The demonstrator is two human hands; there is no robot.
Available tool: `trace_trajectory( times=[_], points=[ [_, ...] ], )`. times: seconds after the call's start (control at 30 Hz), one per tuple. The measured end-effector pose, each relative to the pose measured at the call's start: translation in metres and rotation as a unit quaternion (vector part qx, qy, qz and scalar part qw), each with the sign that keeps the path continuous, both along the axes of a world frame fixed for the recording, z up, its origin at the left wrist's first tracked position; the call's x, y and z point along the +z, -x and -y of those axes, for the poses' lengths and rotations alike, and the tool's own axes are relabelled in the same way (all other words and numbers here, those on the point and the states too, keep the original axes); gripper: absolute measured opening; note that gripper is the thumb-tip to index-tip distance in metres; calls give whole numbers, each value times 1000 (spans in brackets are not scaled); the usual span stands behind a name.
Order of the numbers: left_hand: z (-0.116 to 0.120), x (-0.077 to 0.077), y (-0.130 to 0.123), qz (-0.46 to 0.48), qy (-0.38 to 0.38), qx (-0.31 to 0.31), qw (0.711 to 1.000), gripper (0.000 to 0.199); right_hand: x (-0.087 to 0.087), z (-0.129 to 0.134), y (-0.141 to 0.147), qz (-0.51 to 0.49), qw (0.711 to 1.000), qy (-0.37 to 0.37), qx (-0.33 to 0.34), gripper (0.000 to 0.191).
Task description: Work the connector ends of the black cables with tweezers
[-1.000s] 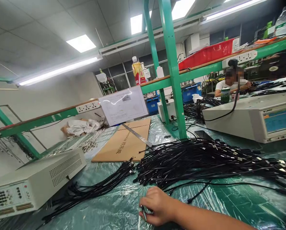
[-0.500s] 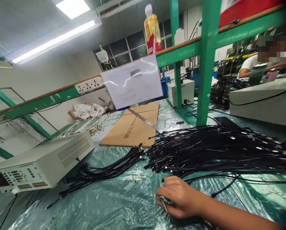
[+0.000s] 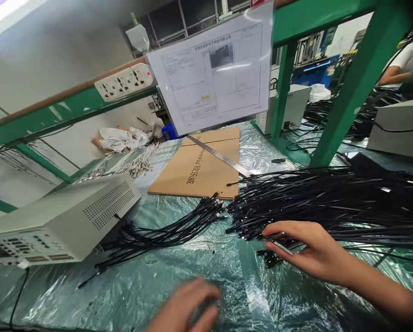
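My right hand [image 3: 317,251] is closed round a small metallic tool [image 3: 283,244] between thumb and fingers, just in front of the big pile of black cables [image 3: 296,198]. Some black cable ends lie under its fingertips. My left hand [image 3: 189,306], smeared by motion, is low in the middle over the green plastic-covered table [image 3: 123,295]; its fingers are curled and something dark shows between them, too blurred to name. A smaller bundle of black cables [image 3: 165,235] lies left of the pile.
A grey test instrument [image 3: 89,207] stands at the left. Behind lie a cardboard sheet [image 3: 209,170] with a metal ruler [image 3: 220,156] across it, and white cables [image 3: 137,161]. A paper sheet [image 3: 192,92] hangs from the green frame [image 3: 351,97]. A person's arm [image 3: 396,76] shows at right.
My left hand has come into view at the bottom. My right hand has moved right, and its grip has turned to show the tool. The view has shifted closer to the hanging sheet.
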State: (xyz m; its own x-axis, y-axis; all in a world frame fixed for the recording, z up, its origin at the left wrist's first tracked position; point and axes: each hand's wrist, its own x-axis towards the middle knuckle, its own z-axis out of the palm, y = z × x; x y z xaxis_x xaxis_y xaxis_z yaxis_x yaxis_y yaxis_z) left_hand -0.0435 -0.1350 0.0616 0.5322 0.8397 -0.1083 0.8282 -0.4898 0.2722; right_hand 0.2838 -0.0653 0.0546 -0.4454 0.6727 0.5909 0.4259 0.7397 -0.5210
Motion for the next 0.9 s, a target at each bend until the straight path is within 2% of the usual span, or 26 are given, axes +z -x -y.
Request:
trace_trajectory(
  times=[0.03,0.07,0.17,0.23,0.3,0.4,0.5,0.6,0.7,0.9],
  points=[
    [-25,1,-6,11,-9,4,1000,22,-2,-4,-1,7,1000,-7,-12,18],
    [-52,1,-14,2,-39,42,998,21,-5,-7,-2,12,1000,-10,-21,17],
    [-127,-6,-42,-8,-102,93,990,26,-14,-19,-6,19,999,-6,-40,14],
    [-162,-16,-58,-17,-116,111,987,18,-21,-27,-9,22,998,0,-59,12],
    [-181,-28,-68,-24,-114,116,986,12,-30,-35,-13,22,996,4,-88,12],
    [-185,-44,-69,-9,-117,117,986,3,-45,-44,-16,9,992,20,-127,13],
    [-173,-46,-64,41,-128,112,984,11,-56,-44,-17,-16,988,54,-141,14],
    [-160,-36,-62,101,-116,104,983,15,-59,-40,-16,-50,983,94,-147,16],
    [-150,-25,-62,139,-70,88,984,11,-54,-34,-14,-82,978,127,-142,16],
    [-144,-8,-69,177,6,56,983,21,-45,-24,-9,-131,966,189,-114,17]
  ],
)
